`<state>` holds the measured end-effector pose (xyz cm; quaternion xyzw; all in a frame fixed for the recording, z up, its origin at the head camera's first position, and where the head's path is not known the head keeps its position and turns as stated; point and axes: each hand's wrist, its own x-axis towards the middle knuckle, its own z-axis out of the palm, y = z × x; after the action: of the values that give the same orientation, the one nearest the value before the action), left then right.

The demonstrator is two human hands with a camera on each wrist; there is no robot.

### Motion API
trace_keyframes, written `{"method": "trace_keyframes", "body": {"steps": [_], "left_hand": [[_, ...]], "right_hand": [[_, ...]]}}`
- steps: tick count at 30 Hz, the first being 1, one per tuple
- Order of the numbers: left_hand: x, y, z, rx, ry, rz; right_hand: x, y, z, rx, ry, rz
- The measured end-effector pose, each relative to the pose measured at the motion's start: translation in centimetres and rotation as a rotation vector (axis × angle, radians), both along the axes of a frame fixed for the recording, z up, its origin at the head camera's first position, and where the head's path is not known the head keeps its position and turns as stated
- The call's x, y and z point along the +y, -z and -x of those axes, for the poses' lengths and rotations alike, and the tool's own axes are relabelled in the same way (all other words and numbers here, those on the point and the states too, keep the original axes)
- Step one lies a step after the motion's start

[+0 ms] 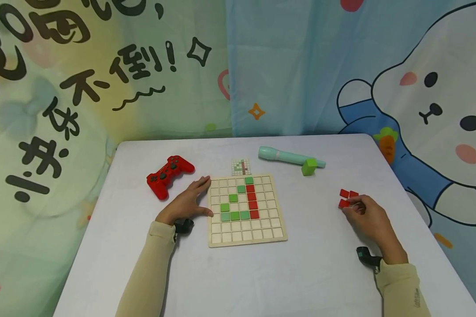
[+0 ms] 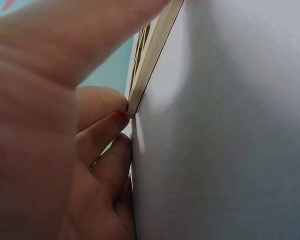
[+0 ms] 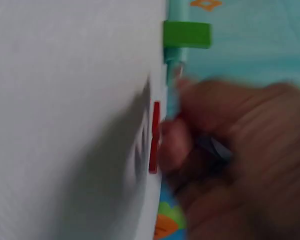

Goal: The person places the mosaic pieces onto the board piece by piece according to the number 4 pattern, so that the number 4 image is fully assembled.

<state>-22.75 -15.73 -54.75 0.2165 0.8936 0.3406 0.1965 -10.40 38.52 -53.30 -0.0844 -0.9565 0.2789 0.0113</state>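
Note:
A square wooden grid board point(image 1: 247, 242) lies on the table. Green tiles point(image 1: 235, 216) form a stepped line and a row on it, beside a column of red tiles point(image 1: 251, 197). My left hand point(image 1: 188, 200) rests against the board's left edge, thumb spread low and fingers at the upper-left corner; the left wrist view shows fingertips point(image 2: 121, 102) touching the wooden edge. To the right, my right hand point(image 1: 369, 220) is at several loose red tiles point(image 1: 343, 193), thumb and forefinger bent beside them. The right wrist view is blurred, with fingertips close to the red tiles point(image 3: 154, 155) and apart.
A small pattern card point(image 1: 241, 167) lies behind the board. A red game controller point(image 1: 168, 176) is at the back left. At the back right are a mint-green flashlight point(image 1: 285, 156) and a green block point(image 1: 309, 167). A printed curtain point(image 1: 285, 66) hangs behind the white table point(image 1: 309, 273).

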Motion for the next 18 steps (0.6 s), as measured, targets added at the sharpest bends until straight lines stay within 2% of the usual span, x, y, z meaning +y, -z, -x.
{"method": "trace_keyframes", "body": {"steps": [4, 9, 13, 16, 18], "left_hand": [[0.0, 0.0, 0.1, 0.010, 0.005, 0.003], [0.0, 0.1, 0.1, 0.010, 0.005, 0.008], [0.0, 0.2, 0.2, 0.005, 0.003, 0.004], [0.0, 0.3, 0.2, 0.004, -0.002, -0.001], [0.0, 0.3, 0.2, 0.002, -0.002, -0.006]], "right_hand": [[-2.3, -1.9, 0.1, 0.075, -0.142, 0.029], [-6.8, -3.5, 0.9, 0.126, -0.339, 0.066], [-11.0, -3.6, 1.8, 0.140, -0.521, 0.105], [-13.8, -3.0, 2.3, 0.098, -0.646, 0.146], [-15.3, -2.6, 2.5, 0.051, -0.701, 0.161]]}}
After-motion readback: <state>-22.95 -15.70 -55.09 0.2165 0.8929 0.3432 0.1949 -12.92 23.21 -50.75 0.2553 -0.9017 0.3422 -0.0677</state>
